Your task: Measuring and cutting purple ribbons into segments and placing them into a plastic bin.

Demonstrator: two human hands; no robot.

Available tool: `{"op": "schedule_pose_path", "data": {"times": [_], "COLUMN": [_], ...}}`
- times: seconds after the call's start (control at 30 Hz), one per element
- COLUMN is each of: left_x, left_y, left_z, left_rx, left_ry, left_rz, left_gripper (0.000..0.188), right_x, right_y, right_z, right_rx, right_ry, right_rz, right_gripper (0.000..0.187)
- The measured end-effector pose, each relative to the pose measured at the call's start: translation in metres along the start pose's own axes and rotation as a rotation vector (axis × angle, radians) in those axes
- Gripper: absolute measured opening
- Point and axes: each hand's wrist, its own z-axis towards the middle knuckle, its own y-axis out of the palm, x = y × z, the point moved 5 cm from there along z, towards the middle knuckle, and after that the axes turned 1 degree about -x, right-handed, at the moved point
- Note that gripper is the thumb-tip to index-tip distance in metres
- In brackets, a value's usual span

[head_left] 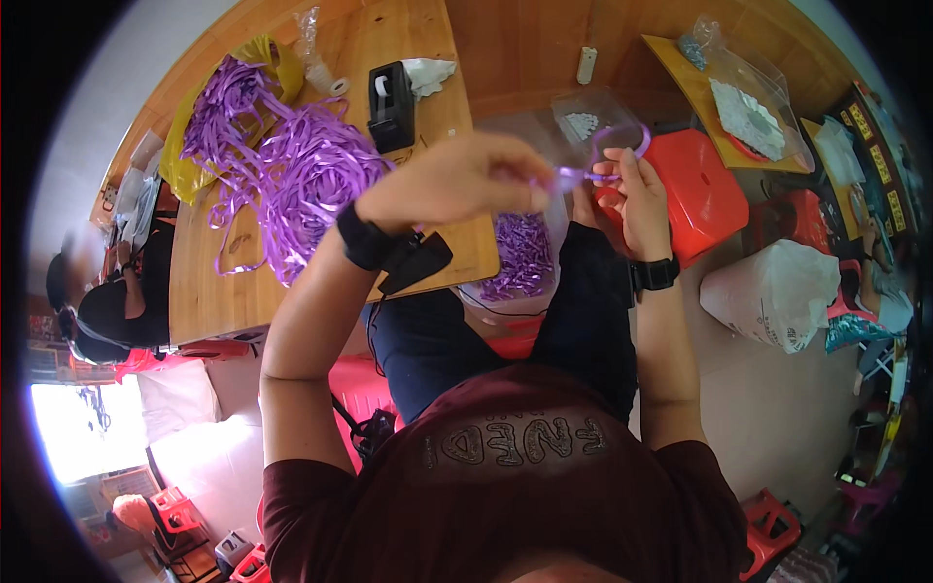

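Observation:
A thin strand of shiny purple ribbon (603, 177) stretches in front of me, its upper part curving in a loop. My right hand (641, 202) pinches it between thumb and fingers. My left hand (471, 180) reaches across from the table side, its fingertips by the ribbon's left end; they are smeared by motion, so their grip is unclear. Below the hands, a tub of short purple ribbon pieces (523, 255) sits between my knees. On the wooden table (292, 306) to the left lies a big tangled heap of purple ribbon (316, 170), spilling from a yellow plastic bag (182, 155).
A black tape dispenser (391, 117) stands on the table beside crumpled white tissue (428, 74). At right are a red stool (695, 189), a white sack (773, 291) and a clear bin with white pieces (748, 117). Another person (121, 301) sits at far left.

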Motion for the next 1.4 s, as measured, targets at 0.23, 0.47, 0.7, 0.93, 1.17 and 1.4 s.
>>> {"op": "schedule_pose_path", "data": {"times": [0.23,0.47,0.7,0.93,1.17,1.4], "left_x": [-0.057,-0.093,-0.082,-0.088,-0.104,-0.117], "left_y": [0.030,0.031,0.020,0.010,-0.006,-0.029], "left_z": [0.034,0.063,0.065,0.064,0.057,0.031], "left_rx": [0.210,-0.011,0.189,0.127,0.270,0.394], "left_ry": [-0.087,-0.274,-0.072,-0.311,-0.207,-0.298], "left_rz": [0.089,-0.096,0.096,-0.087,0.219,0.284], "left_gripper": [0.055,0.048,0.035,0.033,0.029,0.026], "right_x": [-0.026,-0.033,-0.028,-0.032,-0.015,0.006], "right_y": [0.035,0.040,0.037,0.069,0.071,0.026], "right_z": [-0.006,-0.005,0.011,0.021,0.033,0.065], "right_rx": [-0.298,-0.474,-0.574,-0.626,-0.558,-0.397], "right_ry": [-0.322,-0.208,-0.321,-0.323,-0.267,-0.070], "right_rz": [-0.714,-0.742,-0.901,-1.035,-0.856,-0.905], "right_gripper": [0.021,0.018,0.026,0.037,0.039,0.028]}}
